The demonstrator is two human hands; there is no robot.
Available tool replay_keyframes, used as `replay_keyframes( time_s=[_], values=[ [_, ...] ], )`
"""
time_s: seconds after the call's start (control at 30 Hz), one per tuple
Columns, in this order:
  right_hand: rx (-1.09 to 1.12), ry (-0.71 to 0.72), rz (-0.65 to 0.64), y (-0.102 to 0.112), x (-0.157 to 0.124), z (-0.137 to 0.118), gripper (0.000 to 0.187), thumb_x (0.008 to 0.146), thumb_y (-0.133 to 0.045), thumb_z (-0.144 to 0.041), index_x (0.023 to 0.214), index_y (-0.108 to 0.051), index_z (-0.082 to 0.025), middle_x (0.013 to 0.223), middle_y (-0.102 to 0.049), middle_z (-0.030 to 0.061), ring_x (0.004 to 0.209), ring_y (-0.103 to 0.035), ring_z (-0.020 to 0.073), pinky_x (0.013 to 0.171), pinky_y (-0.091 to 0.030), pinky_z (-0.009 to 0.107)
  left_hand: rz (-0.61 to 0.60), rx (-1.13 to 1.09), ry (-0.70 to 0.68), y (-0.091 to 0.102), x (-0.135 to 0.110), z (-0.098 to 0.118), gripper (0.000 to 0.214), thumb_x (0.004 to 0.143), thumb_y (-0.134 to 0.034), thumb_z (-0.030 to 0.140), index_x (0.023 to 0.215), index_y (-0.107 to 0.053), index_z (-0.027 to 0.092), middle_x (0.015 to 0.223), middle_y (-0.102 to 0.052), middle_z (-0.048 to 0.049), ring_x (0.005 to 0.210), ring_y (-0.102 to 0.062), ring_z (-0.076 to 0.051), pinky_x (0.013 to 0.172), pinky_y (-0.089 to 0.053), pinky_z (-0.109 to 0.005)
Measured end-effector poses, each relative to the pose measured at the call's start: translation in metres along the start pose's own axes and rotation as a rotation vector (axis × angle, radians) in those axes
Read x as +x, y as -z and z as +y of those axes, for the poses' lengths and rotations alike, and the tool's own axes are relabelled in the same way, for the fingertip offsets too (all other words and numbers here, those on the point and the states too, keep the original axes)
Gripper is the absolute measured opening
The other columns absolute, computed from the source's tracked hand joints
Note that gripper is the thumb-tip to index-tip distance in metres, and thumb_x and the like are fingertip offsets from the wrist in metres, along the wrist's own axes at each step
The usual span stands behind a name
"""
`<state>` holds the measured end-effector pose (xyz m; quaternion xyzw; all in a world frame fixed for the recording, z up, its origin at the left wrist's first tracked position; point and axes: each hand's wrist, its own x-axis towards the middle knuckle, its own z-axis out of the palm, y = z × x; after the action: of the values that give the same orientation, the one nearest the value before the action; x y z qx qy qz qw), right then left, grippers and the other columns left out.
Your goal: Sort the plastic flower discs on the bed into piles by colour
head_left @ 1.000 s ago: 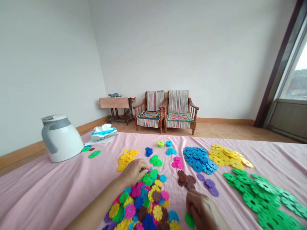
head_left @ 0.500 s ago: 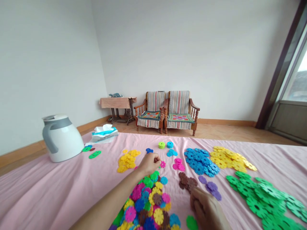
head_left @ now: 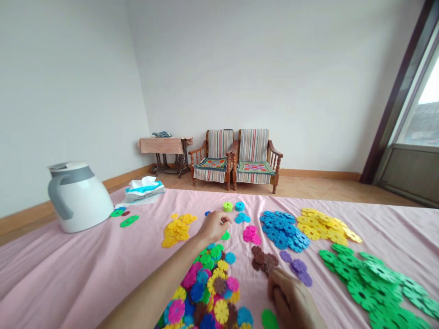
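My left hand (head_left: 215, 226) hovers over the cloth beyond the mixed heap, its thumb and fingers pinched together. Whatever they may hold is hidden. A single green disc (head_left: 225, 236) lies just below these fingertips. My right hand (head_left: 291, 294) is closed in a fist at the near edge of the brown discs (head_left: 264, 260); its grip is out of sight. Between my forearms spreads a heap of mixed-colour notched plastic discs (head_left: 221, 285). A small pink group (head_left: 252, 234) and some purple discs (head_left: 300, 269) lie close to the brown ones.
Blue (head_left: 284, 230), yellow (head_left: 325, 226) and green piles (head_left: 373, 278) spread to the right. Another yellow pile (head_left: 179, 230) lies left. Lime (head_left: 227, 206) and light-blue stacks (head_left: 239, 206) stand farther back. A white jug (head_left: 84, 201) and tissue box (head_left: 144, 192) stand at the left.
The pink disc seen at my left fingertips is no longer visible there, and the green disc beneath shows more fully. My left hand has lifted slightly; my right fist stays by the brown discs.
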<state>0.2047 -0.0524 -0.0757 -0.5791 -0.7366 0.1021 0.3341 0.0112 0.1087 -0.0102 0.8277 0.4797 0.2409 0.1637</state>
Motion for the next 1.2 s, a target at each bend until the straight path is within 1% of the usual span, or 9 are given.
replay_keyframes(
  time_s=[0.2,0.27,0.37,0.5,0.67,0.8,0.9,1.07,1.2],
  values=[
    [0.007,-0.013,-0.019,0.001,-0.001,-0.003,0.019,0.078,-0.034,-0.014,0.061,-0.039,-0.021,0.063,-0.055,0.0000,0.059,-0.054,0.0131,0.057,-0.036,0.022,-0.084,0.187,0.007,0.054,-0.037,-0.043,0.026,0.067,-0.049,0.006,0.075,-0.071,0.017,0.081,-0.071,-0.0030,0.078,-0.063,-0.017,0.071,-0.043,-0.023],
    [0.008,-0.014,-0.010,0.000,-0.001,-0.003,0.019,0.078,-0.033,-0.015,0.060,-0.037,-0.021,0.063,-0.054,0.0001,0.059,-0.053,0.0132,0.057,-0.036,0.023,-0.118,0.251,0.009,0.062,-0.047,-0.056,0.028,0.064,-0.050,0.003,0.076,-0.070,0.017,0.083,-0.070,-0.0042,0.083,-0.062,-0.020,0.074,-0.043,-0.025],
    [0.011,-0.008,0.006,-0.001,-0.001,-0.003,0.019,0.078,-0.033,-0.016,0.060,-0.037,-0.022,0.062,-0.054,-0.0003,0.058,-0.052,0.0131,0.057,-0.035,0.023,-0.165,0.316,0.001,0.064,-0.058,-0.066,0.024,0.063,-0.057,0.006,0.078,-0.070,0.018,0.085,-0.069,-0.0058,0.084,-0.061,-0.023,0.074,-0.042,-0.027],
    [0.025,-0.002,0.029,-0.001,-0.001,-0.003,0.018,0.077,-0.035,-0.015,0.060,-0.037,-0.022,0.061,-0.054,-0.0008,0.057,-0.052,0.0127,0.056,-0.035,0.023,-0.177,0.349,-0.030,0.055,-0.065,-0.067,0.014,0.067,-0.056,0.008,0.068,-0.067,0.017,0.078,-0.067,-0.0049,0.079,-0.061,-0.020,0.070,-0.040,-0.025],
    [0.023,-0.008,0.043,-0.003,-0.001,-0.001,0.018,0.077,-0.035,-0.015,0.060,-0.037,-0.022,0.061,-0.053,-0.0012,0.058,-0.052,0.0128,0.057,-0.035,0.023,-0.112,0.375,-0.040,0.048,-0.067,-0.064,0.022,0.077,-0.050,0.015,0.059,-0.061,0.017,0.070,-0.064,-0.0050,0.076,-0.060,-0.019,0.070,-0.038,-0.025],
    [0.021,0.002,0.031,-0.004,-0.001,0.001,0.018,0.076,-0.035,-0.014,0.060,-0.036,-0.022,0.062,-0.054,-0.0010,0.058,-0.053,0.0127,0.057,-0.035,0.023,-0.015,0.383,-0.001,0.047,-0.061,-0.054,0.023,0.080,-0.046,0.014,0.062,-0.061,0.016,0.072,-0.064,-0.0063,0.075,-0.059,-0.020,0.069,-0.038,-0.026],
    [0.004,0.002,0.024,-0.004,-0.001,0.000,0.018,0.077,-0.034,-0.014,0.060,-0.036,-0.022,0.062,-0.054,-0.0010,0.059,-0.053,0.0128,0.057,-0.035,0.023,0.050,0.350,0.009,0.042,-0.048,-0.035,0.021,0.080,-0.045,0.013,0.070,-0.062,0.016,0.076,-0.064,-0.0055,0.078,-0.059,-0.019,0.069,-0.037,-0.025],
    [-0.015,-0.007,-0.023,-0.001,0.000,0.000,0.018,0.077,-0.033,-0.013,0.062,-0.039,-0.021,0.064,-0.056,-0.0001,0.061,-0.055,0.0129,0.058,-0.036,0.022,0.015,0.236,-0.009,0.006,-0.015,0.003,0.020,0.077,-0.048,0.014,0.070,-0.067,0.017,0.068,-0.066,-0.0005,0.068,-0.060,-0.014,0.062,-0.038,-0.021],
    [-0.029,0.001,-0.020,0.001,0.002,-0.001,0.017,0.074,-0.035,-0.010,0.062,-0.039,-0.021,0.066,-0.057,0.0005,0.063,-0.055,0.0132,0.058,-0.036,0.021,-0.026,0.160,-0.015,-0.028,0.009,0.024,0.019,0.072,-0.052,0.013,0.069,-0.070,0.018,0.070,-0.070,-0.0016,0.069,-0.062,-0.015,0.060,-0.040,-0.020]
  ],
)
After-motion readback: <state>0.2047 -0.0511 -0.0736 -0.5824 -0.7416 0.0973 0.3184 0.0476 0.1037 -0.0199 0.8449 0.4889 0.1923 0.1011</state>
